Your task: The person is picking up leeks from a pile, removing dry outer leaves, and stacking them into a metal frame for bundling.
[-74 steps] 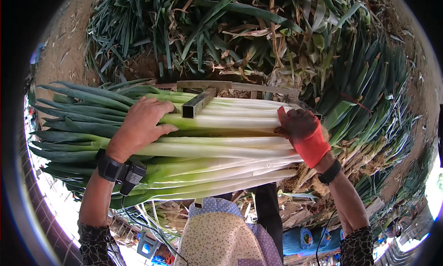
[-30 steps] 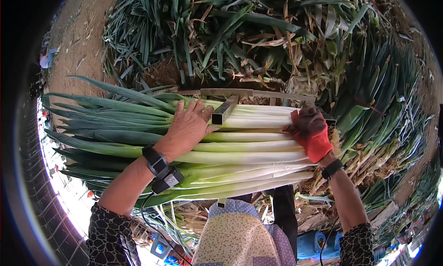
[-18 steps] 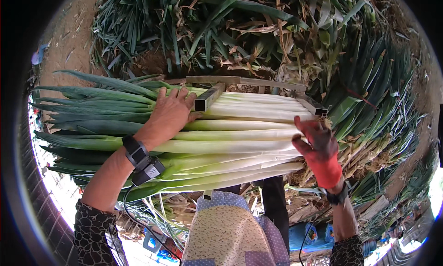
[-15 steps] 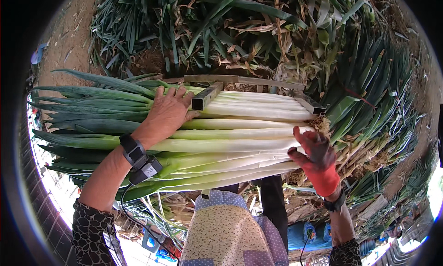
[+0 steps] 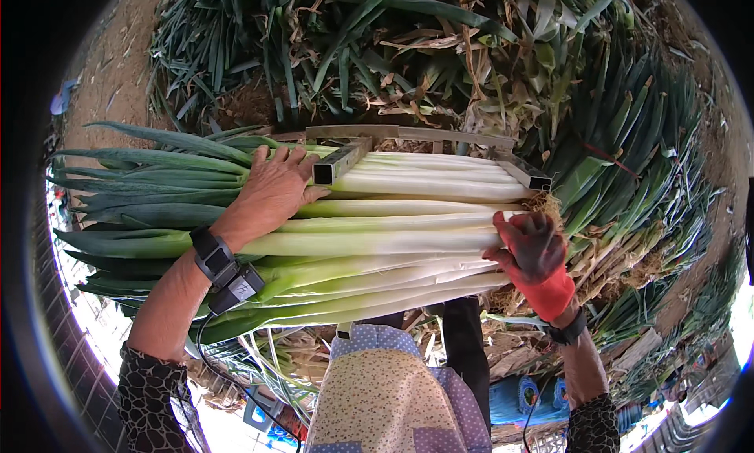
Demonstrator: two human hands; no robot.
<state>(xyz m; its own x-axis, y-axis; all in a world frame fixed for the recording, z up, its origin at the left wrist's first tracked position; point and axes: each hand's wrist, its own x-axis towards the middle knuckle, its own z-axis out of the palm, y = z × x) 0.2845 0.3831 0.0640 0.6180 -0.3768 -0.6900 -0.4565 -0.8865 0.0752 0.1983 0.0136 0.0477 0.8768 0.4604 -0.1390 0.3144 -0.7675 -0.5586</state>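
Note:
A thick layer of long green onions (image 5: 385, 241) lies crosswise in a metal frame (image 5: 336, 164), leaves to the left and roots to the right. My bare left hand (image 5: 271, 187) rests flat on them where the leaves turn pale, fingers spread, beside the frame's square tube. My right hand (image 5: 536, 253), in a red glove with a dark coating, is at the root ends. Its thumb and forefinger are apart near the white stalks; the other fingers are curled and partly hidden. Some roots (image 5: 543, 205) show just above the glove.
More green onions (image 5: 636, 139) are heaped on the right, one bundle tied with a red band. Across the far side lies a pile of leaves and dry husks (image 5: 408, 52). A flowered apron (image 5: 385, 394) covers my lap. Cables hang from both wrists.
My left hand has shifted slightly left along the stalks. My right hand has moved a little left and closer to the root ends. The whole view has shifted slightly.

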